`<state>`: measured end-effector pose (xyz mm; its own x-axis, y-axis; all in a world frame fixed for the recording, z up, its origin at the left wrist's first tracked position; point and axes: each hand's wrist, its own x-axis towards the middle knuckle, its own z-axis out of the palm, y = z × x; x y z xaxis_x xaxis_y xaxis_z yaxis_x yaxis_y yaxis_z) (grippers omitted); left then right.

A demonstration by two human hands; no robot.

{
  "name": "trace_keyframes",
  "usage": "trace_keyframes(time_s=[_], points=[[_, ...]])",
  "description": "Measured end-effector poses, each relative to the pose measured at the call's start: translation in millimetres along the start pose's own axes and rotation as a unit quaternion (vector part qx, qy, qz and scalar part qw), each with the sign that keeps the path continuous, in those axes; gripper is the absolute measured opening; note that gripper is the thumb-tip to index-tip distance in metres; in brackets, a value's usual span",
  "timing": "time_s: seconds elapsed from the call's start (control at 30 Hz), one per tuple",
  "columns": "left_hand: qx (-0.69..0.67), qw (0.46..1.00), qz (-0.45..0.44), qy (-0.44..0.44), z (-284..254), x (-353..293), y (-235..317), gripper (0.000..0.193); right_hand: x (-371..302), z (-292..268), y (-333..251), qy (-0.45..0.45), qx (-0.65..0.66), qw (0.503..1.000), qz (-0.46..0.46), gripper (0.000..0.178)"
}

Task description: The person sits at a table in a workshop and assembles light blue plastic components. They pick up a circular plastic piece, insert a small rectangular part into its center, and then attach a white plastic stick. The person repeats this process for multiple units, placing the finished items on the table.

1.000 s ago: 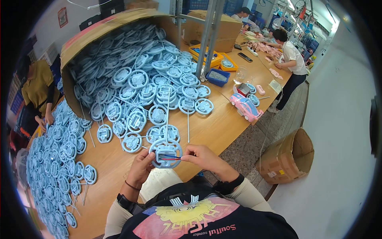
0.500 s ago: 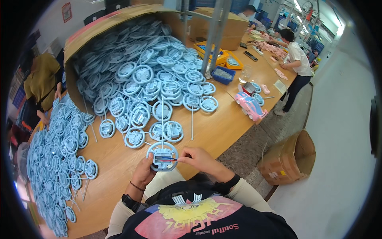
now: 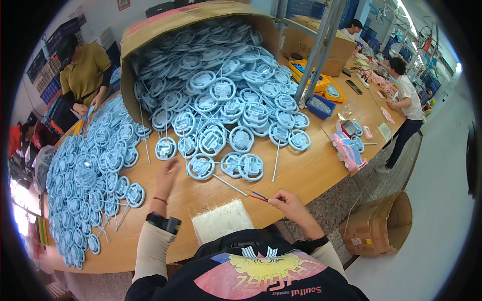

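My left hand (image 3: 167, 176) is raised over the table, left of the near wheels, its fingers stretched out, slightly smeared and holding nothing. My right hand (image 3: 287, 204) pinches thin red and blue wires (image 3: 258, 196) between thumb and fingertips, near the table's front edge. The wires' free ends point left, close to the tip of a pale rod (image 3: 231, 185). Ahead lie several light-blue toy steering wheels, the closest one (image 3: 201, 166) with an open ring and a moulded hub. A blurred wheel (image 3: 86, 175) shows over the left heap.
A large tipped carton (image 3: 131, 37) spills wheels onto the wooden table (image 3: 165, 205). Pale cloth (image 3: 223, 220) covers my lap. To the right are a pink toy car (image 3: 348, 151), a blue bin (image 3: 321, 106) and a metal post (image 3: 321, 50). A floor carton (image 3: 366, 226) and co-workers stand beyond.
The steering wheel in my left hand has been let go, and that hand has moved left and away. My right hand still pinches the wires, now clear of that wheel. The view has shifted.
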<state>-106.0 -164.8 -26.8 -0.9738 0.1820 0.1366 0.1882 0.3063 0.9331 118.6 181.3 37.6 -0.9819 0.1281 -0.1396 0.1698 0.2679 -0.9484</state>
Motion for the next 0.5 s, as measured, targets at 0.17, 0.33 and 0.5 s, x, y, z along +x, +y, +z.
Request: trace_keyframes(time_s=[0.17,0.33,0.5], points=[[0.229,0.939,0.237,-0.096,126.4,-15.1,72.6,0.021,-2.2,-1.1,8.4,0.023,0.013,1.000,-0.001,0.020],[0.406,0.877,0.007,-0.257,183.9,-15.9,54.2,0.069,-3.1,-12.5,16.2,0.057,0.013,0.998,-0.001,0.017],[0.054,0.916,-0.270,-0.291,195.2,-20.5,68.6,0.047,-13.8,-22.0,24.5,0.086,0.021,0.996,0.001,0.018]])
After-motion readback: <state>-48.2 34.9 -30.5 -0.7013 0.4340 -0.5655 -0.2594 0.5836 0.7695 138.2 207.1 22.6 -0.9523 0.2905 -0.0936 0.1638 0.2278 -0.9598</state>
